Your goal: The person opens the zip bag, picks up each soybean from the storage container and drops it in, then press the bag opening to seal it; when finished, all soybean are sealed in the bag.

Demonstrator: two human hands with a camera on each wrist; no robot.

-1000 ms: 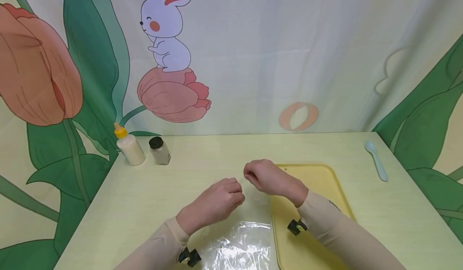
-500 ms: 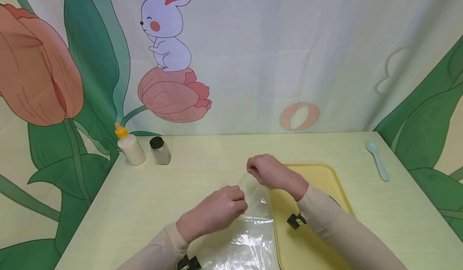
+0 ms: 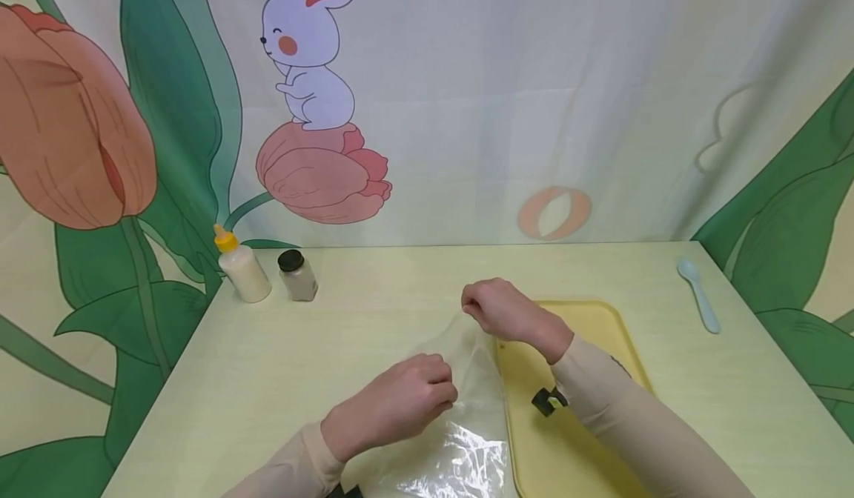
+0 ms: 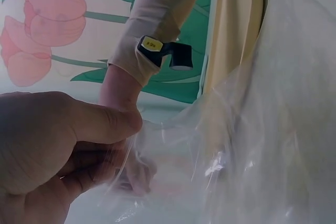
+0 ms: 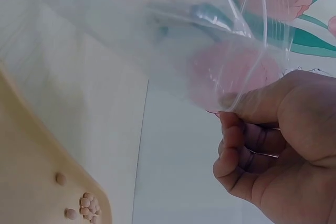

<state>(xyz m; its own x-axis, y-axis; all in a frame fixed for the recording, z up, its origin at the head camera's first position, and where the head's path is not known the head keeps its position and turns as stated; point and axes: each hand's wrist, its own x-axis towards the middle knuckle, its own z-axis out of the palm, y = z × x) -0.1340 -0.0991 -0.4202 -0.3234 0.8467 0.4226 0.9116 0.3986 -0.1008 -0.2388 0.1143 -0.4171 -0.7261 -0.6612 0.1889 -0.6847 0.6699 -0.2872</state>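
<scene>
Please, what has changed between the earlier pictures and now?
In the head view, the left hand moved down, the right hand slightly up and right. The clear bag now stretches between them. The bottle, jar, spoon and tray stayed put.

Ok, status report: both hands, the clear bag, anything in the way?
Left fingers and right fingers both pinch the clear plastic bag. Held end off the table. Yellow tray alongside; no obstruction seen.

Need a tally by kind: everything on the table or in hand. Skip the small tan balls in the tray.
Clear plastic bag: 1
Flat yellow rectangular tray: 1
Pale-blue long-handled spoon: 1
Whitish round bottle with yellow-orange nozzle cap: 1
Greyish jar with black lid: 1
Total: 5
</scene>
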